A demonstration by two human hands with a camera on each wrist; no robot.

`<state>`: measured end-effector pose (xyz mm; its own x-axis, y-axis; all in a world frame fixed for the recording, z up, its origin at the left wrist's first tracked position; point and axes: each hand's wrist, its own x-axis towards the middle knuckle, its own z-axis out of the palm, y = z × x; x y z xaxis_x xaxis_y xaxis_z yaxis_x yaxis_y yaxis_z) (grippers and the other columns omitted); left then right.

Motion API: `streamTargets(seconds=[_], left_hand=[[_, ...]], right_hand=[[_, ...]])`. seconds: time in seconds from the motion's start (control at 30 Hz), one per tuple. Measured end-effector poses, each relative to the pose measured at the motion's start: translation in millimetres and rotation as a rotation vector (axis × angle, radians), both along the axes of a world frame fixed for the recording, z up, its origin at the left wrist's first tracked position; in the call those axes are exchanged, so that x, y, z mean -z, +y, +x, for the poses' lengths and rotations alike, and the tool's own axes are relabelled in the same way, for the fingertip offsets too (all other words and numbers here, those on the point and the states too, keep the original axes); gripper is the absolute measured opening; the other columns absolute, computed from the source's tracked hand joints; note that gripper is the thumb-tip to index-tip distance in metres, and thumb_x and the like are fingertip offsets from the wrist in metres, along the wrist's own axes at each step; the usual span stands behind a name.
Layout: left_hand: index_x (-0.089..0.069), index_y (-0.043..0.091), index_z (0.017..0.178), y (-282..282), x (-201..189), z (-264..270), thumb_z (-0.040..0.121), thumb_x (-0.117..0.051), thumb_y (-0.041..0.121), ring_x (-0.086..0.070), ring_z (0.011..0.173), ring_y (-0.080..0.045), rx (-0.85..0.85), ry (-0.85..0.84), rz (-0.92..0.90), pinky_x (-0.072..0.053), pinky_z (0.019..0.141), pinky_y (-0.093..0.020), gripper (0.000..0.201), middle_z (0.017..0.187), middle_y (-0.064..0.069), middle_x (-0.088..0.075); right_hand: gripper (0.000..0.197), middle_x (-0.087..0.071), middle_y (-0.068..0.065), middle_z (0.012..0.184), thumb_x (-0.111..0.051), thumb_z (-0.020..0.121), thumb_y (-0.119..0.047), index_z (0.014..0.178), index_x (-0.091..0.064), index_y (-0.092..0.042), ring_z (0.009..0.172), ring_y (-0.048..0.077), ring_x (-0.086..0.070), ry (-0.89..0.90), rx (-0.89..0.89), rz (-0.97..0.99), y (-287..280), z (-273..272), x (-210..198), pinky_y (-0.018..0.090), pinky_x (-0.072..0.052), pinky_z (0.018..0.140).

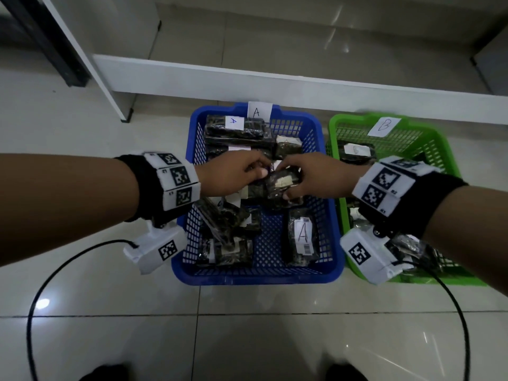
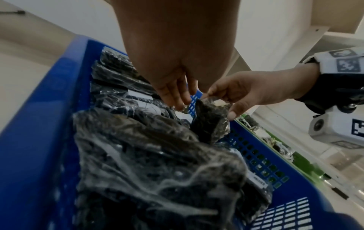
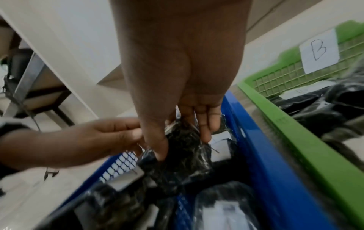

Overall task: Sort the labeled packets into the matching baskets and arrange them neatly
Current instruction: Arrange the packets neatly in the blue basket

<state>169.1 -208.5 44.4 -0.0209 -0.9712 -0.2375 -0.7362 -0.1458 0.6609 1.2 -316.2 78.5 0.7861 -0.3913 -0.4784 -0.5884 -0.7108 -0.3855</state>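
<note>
A blue basket [image 1: 255, 276] carries an "A" card [image 1: 258, 112] and a green basket [image 1: 450, 155] carries a "B" card [image 1: 383, 127]. Both hands hold one black plastic-wrapped packet [image 1: 275, 189] with a white label over the middle of the blue basket. My right hand [image 1: 286, 185] grips it between thumb and fingers, as the right wrist view shows [image 3: 183, 147]. My left hand [image 1: 259, 171] pinches the packet's left plastic edge [image 2: 181, 102]. Several more black packets lie in the blue basket, one marked "A" [image 1: 302, 237]. A "B" packet [image 1: 356, 152] lies in the green basket.
The baskets stand side by side on a glossy tile floor, just in front of a low white shelf rail [image 1: 275, 83]. Black cables [image 1: 41, 298] loop over the floor from both wrist cameras. Dark shoe tips show at the bottom edge.
</note>
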Motion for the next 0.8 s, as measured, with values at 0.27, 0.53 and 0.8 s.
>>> streamTargets(seconds=[0.27, 0.53, 0.8], left_hand=[[-0.051, 0.019, 0.122, 15, 9, 16, 0.094, -0.046, 0.044, -0.050, 0.107, -0.018, 0.351, -0.444, 0.045, -0.040, 0.091, -0.033, 0.038, 0.117, -0.001, -0.053], [-0.054, 0.015, 0.118, 23, 14, 19, 0.096, -0.041, 0.044, -0.044, 0.108, -0.019, 0.387, -0.478, 0.060, -0.035, 0.093, -0.028, 0.038, 0.118, -0.005, -0.050], [-0.053, 0.033, 0.126, 24, 8, 12, 0.097, -0.037, 0.040, -0.038, 0.115, -0.021, 0.462, -0.568, 0.099, -0.035, 0.097, -0.036, 0.034, 0.120, -0.002, -0.042]], right_hand=[[0.051, -0.058, 0.004, 0.109, -0.074, 0.079, -0.031, 0.120, -0.047, -0.016, 0.093, 0.020, -0.056, -0.098, -0.019, -0.030, 19, -6, 22, 0.032, -0.047, 0.077], [0.053, -0.062, 0.010, 0.110, -0.070, 0.083, -0.033, 0.127, -0.047, -0.014, 0.090, 0.022, -0.056, 0.098, -0.186, -0.122, 27, 2, 31, 0.033, -0.045, 0.072], [0.042, -0.060, 0.012, 0.112, -0.066, 0.085, -0.021, 0.123, -0.052, -0.011, 0.102, 0.028, -0.057, 0.239, -0.200, -0.239, 36, 16, 30, 0.034, -0.047, 0.072]])
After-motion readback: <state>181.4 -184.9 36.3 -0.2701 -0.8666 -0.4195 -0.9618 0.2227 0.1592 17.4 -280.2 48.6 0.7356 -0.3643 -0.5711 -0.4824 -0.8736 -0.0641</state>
